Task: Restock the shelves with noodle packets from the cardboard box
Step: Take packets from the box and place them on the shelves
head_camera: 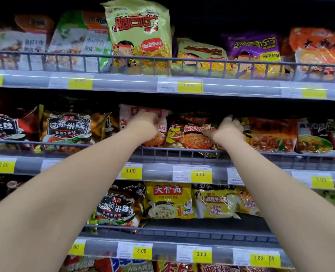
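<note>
left hand [145,122] fingers curl on the pink packet [127,114]; right hand [228,130] fingers pinch the red packet [190,136].

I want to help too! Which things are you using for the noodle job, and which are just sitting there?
Job: left hand, right hand, pink noodle packet, red noodle packet, middle shelf.
Just there: tall green packet, purple packet, yellow price tags.

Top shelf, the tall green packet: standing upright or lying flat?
Upright. The green packet stands on end behind the shelf rail, its top far above the neighbouring packet.
</note>
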{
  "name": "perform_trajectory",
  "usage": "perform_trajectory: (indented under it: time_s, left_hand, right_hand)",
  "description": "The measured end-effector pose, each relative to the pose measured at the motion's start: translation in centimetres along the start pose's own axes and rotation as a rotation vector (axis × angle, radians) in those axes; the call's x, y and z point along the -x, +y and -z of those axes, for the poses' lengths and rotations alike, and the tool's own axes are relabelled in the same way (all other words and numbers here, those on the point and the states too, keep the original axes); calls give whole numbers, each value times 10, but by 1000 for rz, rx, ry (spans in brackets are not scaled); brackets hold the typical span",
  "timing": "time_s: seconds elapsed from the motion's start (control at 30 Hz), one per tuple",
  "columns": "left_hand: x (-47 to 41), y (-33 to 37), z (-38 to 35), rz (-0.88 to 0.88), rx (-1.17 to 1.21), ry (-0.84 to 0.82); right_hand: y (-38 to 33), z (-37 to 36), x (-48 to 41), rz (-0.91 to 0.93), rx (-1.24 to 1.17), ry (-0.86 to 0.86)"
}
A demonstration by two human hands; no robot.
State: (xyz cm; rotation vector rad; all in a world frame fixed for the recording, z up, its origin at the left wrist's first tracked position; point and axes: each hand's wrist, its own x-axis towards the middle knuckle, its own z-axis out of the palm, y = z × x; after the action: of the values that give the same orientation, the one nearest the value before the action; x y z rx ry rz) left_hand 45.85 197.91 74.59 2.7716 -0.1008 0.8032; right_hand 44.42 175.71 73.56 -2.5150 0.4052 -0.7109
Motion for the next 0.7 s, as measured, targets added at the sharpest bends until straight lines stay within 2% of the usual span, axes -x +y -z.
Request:
perform_trajectory:
  time_s: [0.07,0.13,0.23,0.33,0.5,0.7]
  left_hand:
    - [14,1,3,-21,183,71]
    - [34,1,5,-48,389,153]
    - [76,5,9,-74,632,271]
    - [126,0,5,-19,839,335]
    - [208,-41,-31,188,1029,173]
    - [323,-92,-63,525,1056,36]
  right_hand:
    - [5,2,17,141,-31,182]
    - [5,0,43,323,-176,331]
    - [1,-11,91,524,-468,279]
    - [0,-32,144,615,-595,206]
    - [18,-73,220,498,-717,-28]
    - [50,-112,314,301,-830,-317]
